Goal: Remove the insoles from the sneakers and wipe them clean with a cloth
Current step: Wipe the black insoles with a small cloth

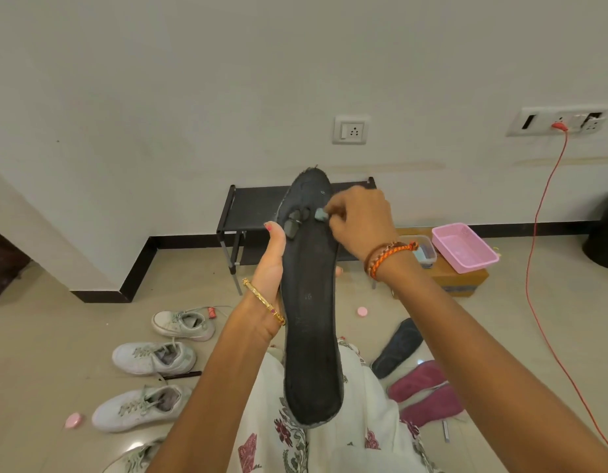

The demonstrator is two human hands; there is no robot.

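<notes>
A long black insole [311, 322] stands upright in front of me, its toe end up. My left hand [270, 268] grips its left edge, thumb along the side. Small dark lumps [295, 221] stick to the insole near the toe. My right hand [358, 218] pinches a small grey bit [321, 215] at the insole's right edge by the toe. Several white sneakers [154, 358] lie on the floor at the left. Another dark insole [398, 348] and two maroon insoles [423, 392] lie on the floor at the right. No cloth is plainly visible.
A low black shoe rack [254, 206] stands against the wall behind the insole. A pink tray [464, 247] rests on a cardboard box [463, 278] at the right. A red cable [534, 268] runs down from a wall socket. Pink lids [362, 312] lie on the floor.
</notes>
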